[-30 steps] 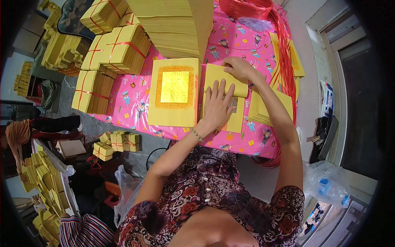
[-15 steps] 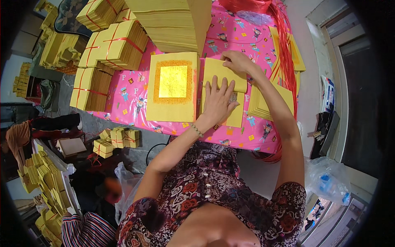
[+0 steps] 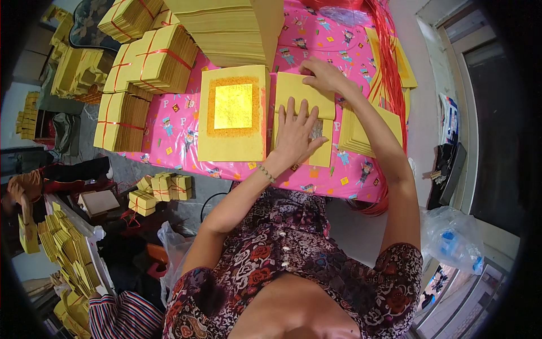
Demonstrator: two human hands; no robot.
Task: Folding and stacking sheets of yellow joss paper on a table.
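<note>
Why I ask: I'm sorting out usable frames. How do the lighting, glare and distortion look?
Head view: even daylight, soft shadows; gold foil square glares bright; the fisheye bends the pink table edge, with black corners; left hand and right hand look sharp.

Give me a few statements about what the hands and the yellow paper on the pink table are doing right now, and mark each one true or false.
1. The left hand lies flat on a yellow sheet. True.
2. The right hand holds scissors. False: it rests on the sheet's far edge, with no tool.
3. A stack topped with a gold foil square lies left of the hands. True.
4. The tablecloth is plain blue. False: it is pink with small printed figures.
</note>
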